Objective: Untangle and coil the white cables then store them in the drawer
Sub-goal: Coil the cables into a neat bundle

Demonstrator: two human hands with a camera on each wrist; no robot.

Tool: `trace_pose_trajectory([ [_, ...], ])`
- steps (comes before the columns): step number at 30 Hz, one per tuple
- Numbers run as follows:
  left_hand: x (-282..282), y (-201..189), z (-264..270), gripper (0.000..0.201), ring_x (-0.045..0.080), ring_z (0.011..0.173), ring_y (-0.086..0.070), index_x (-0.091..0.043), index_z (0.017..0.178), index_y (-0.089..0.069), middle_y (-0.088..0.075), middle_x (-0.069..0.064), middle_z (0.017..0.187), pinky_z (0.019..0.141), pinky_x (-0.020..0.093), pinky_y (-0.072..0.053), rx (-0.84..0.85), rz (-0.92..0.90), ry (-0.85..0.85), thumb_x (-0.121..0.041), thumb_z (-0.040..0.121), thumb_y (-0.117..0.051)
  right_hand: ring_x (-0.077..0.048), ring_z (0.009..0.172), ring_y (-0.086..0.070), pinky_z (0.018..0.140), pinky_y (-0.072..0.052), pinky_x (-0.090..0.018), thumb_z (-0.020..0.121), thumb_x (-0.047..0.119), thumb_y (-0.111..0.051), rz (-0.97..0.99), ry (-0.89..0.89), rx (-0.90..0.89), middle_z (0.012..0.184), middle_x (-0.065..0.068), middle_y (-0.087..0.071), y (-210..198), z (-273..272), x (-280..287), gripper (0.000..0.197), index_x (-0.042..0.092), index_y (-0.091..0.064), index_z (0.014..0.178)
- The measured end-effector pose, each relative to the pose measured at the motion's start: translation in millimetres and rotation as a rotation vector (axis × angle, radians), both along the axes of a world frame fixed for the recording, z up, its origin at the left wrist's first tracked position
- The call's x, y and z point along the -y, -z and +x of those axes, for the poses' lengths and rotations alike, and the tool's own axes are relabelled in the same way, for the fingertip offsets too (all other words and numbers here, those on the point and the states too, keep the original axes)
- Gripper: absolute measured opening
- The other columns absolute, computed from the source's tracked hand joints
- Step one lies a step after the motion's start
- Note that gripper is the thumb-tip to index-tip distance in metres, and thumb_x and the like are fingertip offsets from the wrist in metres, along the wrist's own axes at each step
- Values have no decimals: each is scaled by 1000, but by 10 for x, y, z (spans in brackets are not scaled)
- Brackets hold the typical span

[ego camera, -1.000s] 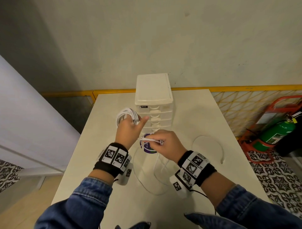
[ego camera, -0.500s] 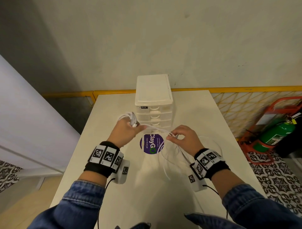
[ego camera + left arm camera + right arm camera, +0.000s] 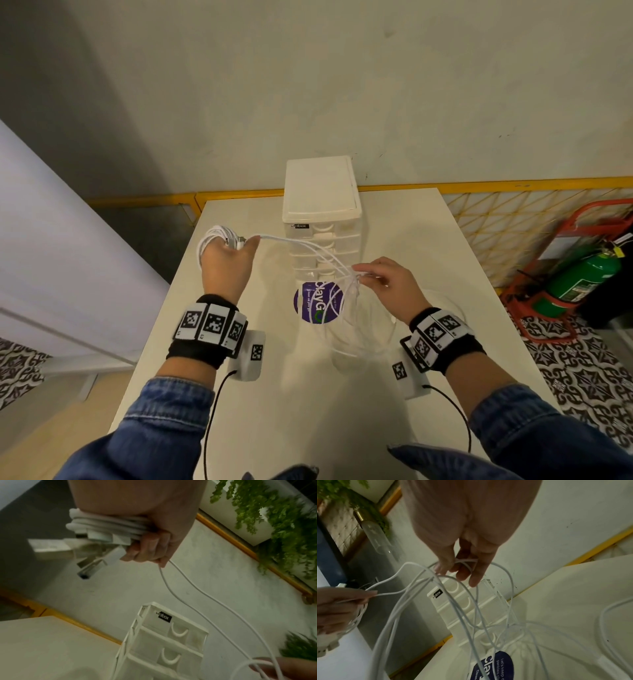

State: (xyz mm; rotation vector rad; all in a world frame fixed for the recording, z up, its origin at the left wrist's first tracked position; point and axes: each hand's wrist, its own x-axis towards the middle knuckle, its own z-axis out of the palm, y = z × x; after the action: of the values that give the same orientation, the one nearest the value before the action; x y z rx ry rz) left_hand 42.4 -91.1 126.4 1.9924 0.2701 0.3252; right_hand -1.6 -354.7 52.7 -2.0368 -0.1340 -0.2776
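Observation:
My left hand [image 3: 227, 262] grips a coil of white cable [image 3: 214, 236] wound round its fingers, raised left of the drawer unit [image 3: 322, 219]. In the left wrist view the coil [image 3: 106, 524] and plug ends sit under the curled fingers [image 3: 149, 547]. Several white strands [image 3: 308, 248] run from that hand across to my right hand [image 3: 383, 281], which pinches them [image 3: 465, 562] between thumb and fingertips in front of the drawers. Below the right hand loose loops [image 3: 359, 329] hang down to the table. All drawers [image 3: 171, 642] of the unit appear closed.
The white table [image 3: 291, 411] carries a round purple sticker [image 3: 317, 303] in front of the drawer unit. A yellow rail and mesh [image 3: 513, 212] run behind and to the right. A green fire extinguisher [image 3: 579, 281] in a red stand sits on the floor at right.
My hands have drawn apart and lifted: the left moved up and left with the coil, the right moved right, stretching the strands between them.

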Motion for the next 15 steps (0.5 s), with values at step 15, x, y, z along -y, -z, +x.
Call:
trace_pose_trajectory([
  [15, -102, 28, -77, 42, 11, 46, -41, -3, 115, -51, -48, 2, 59, 38, 19, -38, -206, -222, 30, -28, 85, -65, -33, 120, -50, 98, -40, -36, 91, 8, -46, -229, 455, -460, 144, -12, -40, 184, -48, 235, 45, 6, -44, 136],
])
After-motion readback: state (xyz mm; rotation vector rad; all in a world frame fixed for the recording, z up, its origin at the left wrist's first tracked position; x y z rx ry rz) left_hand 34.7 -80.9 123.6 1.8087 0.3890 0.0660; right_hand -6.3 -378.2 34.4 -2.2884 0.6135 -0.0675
